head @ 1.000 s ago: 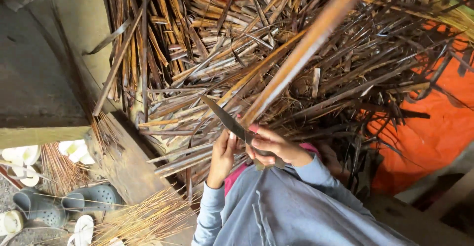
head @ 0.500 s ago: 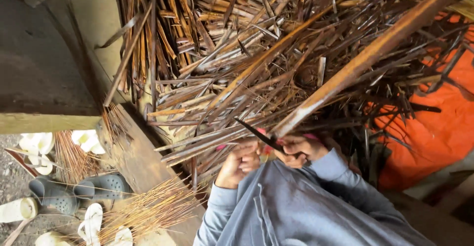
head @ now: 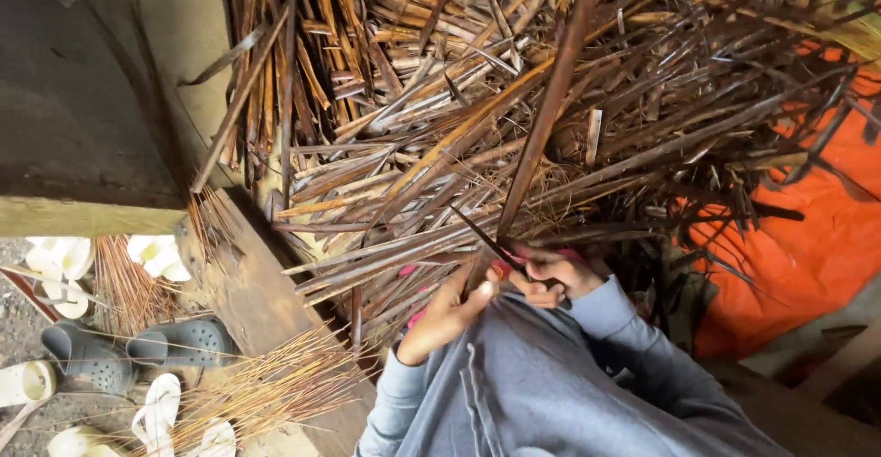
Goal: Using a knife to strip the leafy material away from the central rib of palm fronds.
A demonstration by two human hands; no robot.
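Holding a long brown leaf stalk [head: 551,108] near its lower end, the left hand [head: 450,315] has its grip closed around the stalk so that the length rises steeply up and away over the heap. The right hand [head: 551,278] has its grip closed on the handle of a dark knife [head: 477,237], whose blade points up and to the left and lies against the stalk just above the left hand (a position that sets the edge along the stalk rather than across it). Both hands sit just above the lap, over grey clothing [head: 551,393].

Behind the stalk lies a large pile of dark brown stalks [head: 514,145], crossing in all directions, on an orange sheet [head: 798,237] that shows at the right and top. Thin pale sticks [head: 266,393] lie in a loose bundle beside a wooden plank [head: 248,292]. Grey clogs [head: 138,351] and white sandals [head: 64,260] rest on the ground at lower left. No packages, labels or signs are visible.
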